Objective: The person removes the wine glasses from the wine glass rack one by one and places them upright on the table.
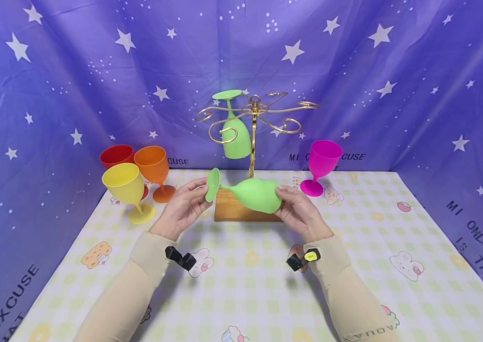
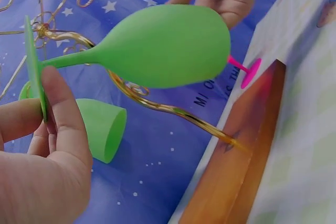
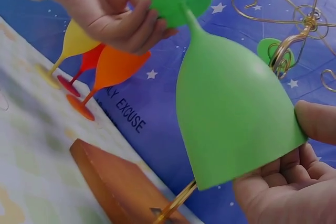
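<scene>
A green wine goblet (image 1: pixel 258 194) lies sideways in the air between both hands, in front of the rack's wooden base. My left hand (image 1: pixel 187 205) pinches the rim of its round foot (image 2: pixel 34 72) between thumb and fingers. At the bowl's open end, my right hand (image 1: pixel 303 209) grips the lip, with the thumb outside; in the right wrist view its other fingers curl under the rim. Behind, a gold wire rack (image 1: pixel 253 137) rises from the wooden base (image 1: pixel 246 214). A second green goblet (image 1: pixel 237 137) hangs upside down on one of its left arms.
Yellow (image 1: pixel 123 183), orange (image 1: pixel 151 164) and red (image 1: pixel 115 154) goblets stand upright at the table's back left. A magenta goblet (image 1: pixel 323 159) stands at the back right. Blue star-patterned cloth (image 1: pixel 96 71) surrounds the checked tabletop (image 1: pixel 250 289). Several curled rack arms carry no goblet.
</scene>
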A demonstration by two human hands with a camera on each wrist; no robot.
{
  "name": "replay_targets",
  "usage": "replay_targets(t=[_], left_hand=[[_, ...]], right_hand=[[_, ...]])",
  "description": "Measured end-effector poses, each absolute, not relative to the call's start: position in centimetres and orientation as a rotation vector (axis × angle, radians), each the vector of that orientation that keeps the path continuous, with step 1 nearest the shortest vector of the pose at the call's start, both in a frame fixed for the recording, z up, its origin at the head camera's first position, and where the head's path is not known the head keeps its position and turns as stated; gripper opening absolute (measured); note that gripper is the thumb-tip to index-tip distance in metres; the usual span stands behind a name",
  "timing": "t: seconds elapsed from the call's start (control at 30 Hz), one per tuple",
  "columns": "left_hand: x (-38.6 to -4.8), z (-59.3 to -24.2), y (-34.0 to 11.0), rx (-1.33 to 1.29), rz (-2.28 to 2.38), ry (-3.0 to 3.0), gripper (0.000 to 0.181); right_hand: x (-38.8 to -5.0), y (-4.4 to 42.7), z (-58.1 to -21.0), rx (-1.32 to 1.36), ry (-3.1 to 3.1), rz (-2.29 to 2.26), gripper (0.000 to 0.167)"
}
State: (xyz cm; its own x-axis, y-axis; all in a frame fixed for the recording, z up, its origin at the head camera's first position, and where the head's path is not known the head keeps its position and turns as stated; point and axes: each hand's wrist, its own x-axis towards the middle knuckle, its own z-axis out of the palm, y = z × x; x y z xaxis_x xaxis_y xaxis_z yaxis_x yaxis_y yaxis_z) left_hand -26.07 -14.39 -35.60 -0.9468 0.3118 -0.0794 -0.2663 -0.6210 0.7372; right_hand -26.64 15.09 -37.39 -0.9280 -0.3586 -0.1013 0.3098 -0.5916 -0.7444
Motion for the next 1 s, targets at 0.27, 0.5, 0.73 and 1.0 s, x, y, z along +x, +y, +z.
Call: replay_targets(t=[0.27,0.5,0.73,1.0], left_hand=[[-25.8,-36.7,-14.0,0.006,2.532,1.280,0.016],[-26.1,-37.8,-13.3,-0.075,2.493,1.394,0.012],[-26.7,-39.2,-12.6,-0.220,2.446,1.527,0.018],[-27.3,-40.3,-11.6,-0.281,2.320,1.794,0.029]], right_hand=[[-26.5,15.6,-35.9,-0.107,1.249,-2.512,0.013],[-26.2,16.7,-35.3,-0.098,1.349,-2.476,0.012],[-25.9,18.1,-34.8,-0.107,1.456,-2.429,0.011],[-25.6,19.6,-34.5,-0.112,1.594,-2.365,0.009]])
